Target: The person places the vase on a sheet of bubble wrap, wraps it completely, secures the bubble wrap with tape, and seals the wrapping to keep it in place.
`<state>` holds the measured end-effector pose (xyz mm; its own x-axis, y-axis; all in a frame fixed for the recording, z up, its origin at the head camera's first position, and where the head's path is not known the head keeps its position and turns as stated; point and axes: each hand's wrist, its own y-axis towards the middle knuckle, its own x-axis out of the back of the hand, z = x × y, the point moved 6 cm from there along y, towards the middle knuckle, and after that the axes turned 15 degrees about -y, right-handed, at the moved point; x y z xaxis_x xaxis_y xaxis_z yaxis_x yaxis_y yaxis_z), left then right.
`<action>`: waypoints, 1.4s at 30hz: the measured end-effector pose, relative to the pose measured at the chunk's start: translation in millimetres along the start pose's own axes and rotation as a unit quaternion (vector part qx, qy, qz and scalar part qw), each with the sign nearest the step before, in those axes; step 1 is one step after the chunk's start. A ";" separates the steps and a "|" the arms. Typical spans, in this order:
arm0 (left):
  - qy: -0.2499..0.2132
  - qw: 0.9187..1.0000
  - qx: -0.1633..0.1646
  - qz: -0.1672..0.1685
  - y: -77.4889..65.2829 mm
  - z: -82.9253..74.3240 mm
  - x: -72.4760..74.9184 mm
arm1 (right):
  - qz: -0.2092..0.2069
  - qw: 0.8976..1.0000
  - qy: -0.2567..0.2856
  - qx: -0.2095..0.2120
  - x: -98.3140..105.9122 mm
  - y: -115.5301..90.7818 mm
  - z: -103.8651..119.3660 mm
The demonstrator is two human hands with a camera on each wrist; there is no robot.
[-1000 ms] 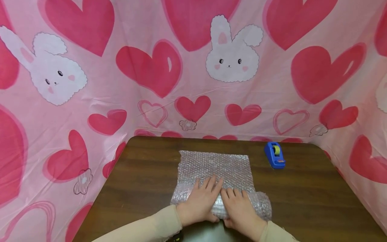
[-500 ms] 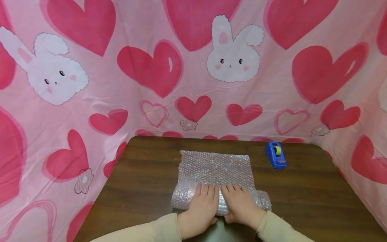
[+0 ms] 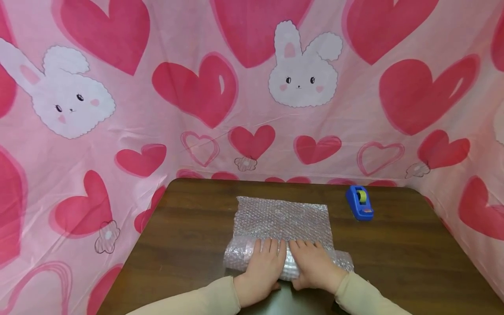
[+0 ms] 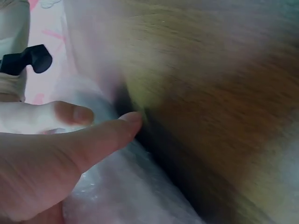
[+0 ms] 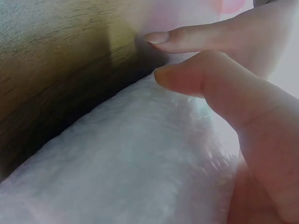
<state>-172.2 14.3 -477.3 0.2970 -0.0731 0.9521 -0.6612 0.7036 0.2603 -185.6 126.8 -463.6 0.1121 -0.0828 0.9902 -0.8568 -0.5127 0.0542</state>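
In the head view, a roll of clear bubble wrap lies crosswise on the table, and its loose flat sheet spreads away behind it. My left hand holds the middle of the roll, fingers over the top and thumb on the near side. Close beside it, my right hand grips the roll the same way. Both thumbs show near the roll's lower edge in the wrist views, the left thumb and the right thumb. Whatever the roll may contain is hidden.
A blue tape dispenser with yellow tape stands at the back right of the brown wooden table. Pink cloth with hearts and rabbits hangs behind the table and along both sides.
My left fingers have drawn back from the flat sheet onto the roll, level with the right fingers. Over the last half second the hands and roll have barely moved.
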 end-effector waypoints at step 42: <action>-0.194 0.967 -0.011 0.166 33.4 28.3 -11.8 | -0.104 0.987 -0.119 -0.041 -0.7 -26.3 11.5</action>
<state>-217.3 18.7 -475.3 -0.2129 -0.0967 0.9723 -0.6597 0.7482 -0.0700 -157.4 130.5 -467.3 0.3960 -0.1861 0.8992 -0.8400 -0.4689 0.2730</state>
